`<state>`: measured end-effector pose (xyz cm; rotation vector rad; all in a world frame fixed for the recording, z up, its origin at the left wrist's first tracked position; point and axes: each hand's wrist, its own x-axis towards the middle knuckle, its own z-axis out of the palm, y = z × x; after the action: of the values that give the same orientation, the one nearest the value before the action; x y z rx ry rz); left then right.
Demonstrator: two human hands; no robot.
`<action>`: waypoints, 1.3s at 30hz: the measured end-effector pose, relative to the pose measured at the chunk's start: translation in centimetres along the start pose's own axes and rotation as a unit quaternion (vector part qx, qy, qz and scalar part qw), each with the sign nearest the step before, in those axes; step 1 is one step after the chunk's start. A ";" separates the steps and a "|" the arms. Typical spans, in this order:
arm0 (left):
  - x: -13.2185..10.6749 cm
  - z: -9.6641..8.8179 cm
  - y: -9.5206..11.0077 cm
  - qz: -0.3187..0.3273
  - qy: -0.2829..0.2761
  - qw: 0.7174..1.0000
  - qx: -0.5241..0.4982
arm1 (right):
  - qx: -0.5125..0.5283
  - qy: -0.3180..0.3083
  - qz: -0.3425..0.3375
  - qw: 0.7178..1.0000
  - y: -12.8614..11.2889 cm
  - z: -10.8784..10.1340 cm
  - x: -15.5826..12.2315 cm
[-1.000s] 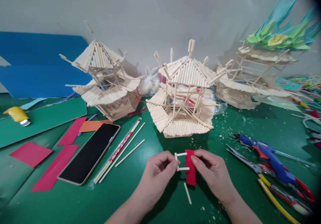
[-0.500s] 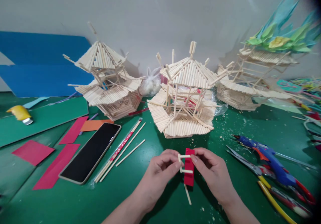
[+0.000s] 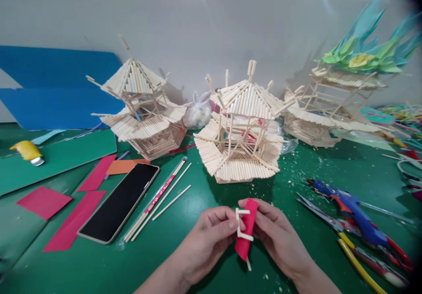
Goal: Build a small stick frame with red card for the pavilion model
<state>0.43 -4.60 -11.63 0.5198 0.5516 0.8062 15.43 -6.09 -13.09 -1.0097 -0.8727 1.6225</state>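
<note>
My left hand (image 3: 216, 237) is closed, pinching a small C-shaped frame of pale sticks (image 3: 238, 226) between thumb and fingers. My right hand (image 3: 278, 237) is closed on a strip of red paper (image 3: 248, 219), its fingers partly hidden behind it. The strip stands tilted right behind the stick frame; whether the two touch I cannot tell. Under the paper a loose stick (image 3: 249, 265) lies on the green table. Beyond my hands stands a pavilion model of wooden sticks (image 3: 245, 131).
Two more stick pavilions (image 3: 141, 114) stand along the wall, the right one topped with paper leaves (image 3: 365, 43). Leftward lie a phone (image 3: 120, 201), red paper pieces (image 3: 74, 219), packaged chopsticks (image 3: 158, 195) and a yellow cutter (image 3: 28, 152). To the right are a blue glue gun (image 3: 352, 208) and scissors (image 3: 325, 215).
The red strip has turned from upright to slanting, its top leaning right. The stick frame has dropped slightly and tilted with it. Both hands stay close together.
</note>
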 end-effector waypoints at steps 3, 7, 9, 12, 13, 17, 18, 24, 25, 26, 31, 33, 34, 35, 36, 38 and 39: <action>0.0 0.0 -0.2 -0.007 -0.002 1.000 -0.019 | 0.057 -0.021 0.009 0.998 0.0 0.5 0.0; 0.0 0.1 -0.2 -0.016 -0.019 1.000 -0.017 | 0.110 -0.059 0.012 0.992 0.0 0.9 0.0; 0.0 0.0 -0.1 -0.017 -0.027 0.999 -0.011 | 0.120 -0.060 0.011 0.991 -0.1 0.7 0.1; 0.0 -0.2 0.1 0.003 -0.013 1.000 0.004 | 0.096 -0.016 -0.005 0.995 -0.2 0.1 0.2; 0.1 -0.2 0.1 0.017 0.001 1.000 0.017 | 0.071 0.009 -0.019 0.997 -0.3 -0.1 0.2; 0.2 -0.4 0.2 0.078 0.082 0.982 0.153 | -0.135 0.113 -0.097 0.980 -0.7 -1.0 0.2; 0.2 -0.3 0.3 0.092 0.098 0.970 0.202 | -0.195 0.132 -0.110 0.966 -0.7 -1.1 0.2; 0.1 0.3 0.5 0.162 0.130 0.896 0.393 | -0.351 0.136 -0.124 0.918 -0.4 -0.9 0.1; 0.1 0.3 0.5 0.170 0.130 0.888 0.406 | -0.354 0.128 -0.125 0.918 -0.3 -0.8 0.1; 0.1 0.3 0.4 0.176 0.129 0.882 0.419 | -0.355 0.119 -0.126 0.918 -0.3 -0.7 0.1; 0.2 0.1 0.2 0.188 0.131 0.859 0.457 | -0.352 0.097 -0.133 0.921 -0.1 -0.3 0.2; 0.2 0.0 0.1 0.190 0.136 0.856 0.461 | -0.351 0.093 -0.134 0.922 -0.1 -0.3 0.2; 0.2 0.0 0.1 0.189 0.138 0.856 0.461 | -0.350 0.091 -0.134 0.923 -0.1 -0.4 0.2; 0.2 0.0 0.1 0.188 0.139 0.856 0.460 | -0.349 0.089 -0.132 0.923 -0.1 -0.4 0.3; 0.2 0.0 0.1 0.187 0.140 0.858 0.459 | -0.346 0.086 -0.131 0.925 -0.1 -0.4 0.3; 0.3 0.0 0.1 0.180 0.137 0.862 0.453 | -0.337 0.078 -0.123 0.930 -0.2 -0.5 0.3; 0.3 0.0 0.1 0.174 0.133 0.867 0.447 | -0.329 0.072 -0.118 0.934 -0.2 -0.5 0.4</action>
<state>0.53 -4.30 -11.59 1.4075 1.1207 0.9462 15.86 -5.66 -13.19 -1.3937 -1.4223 1.0419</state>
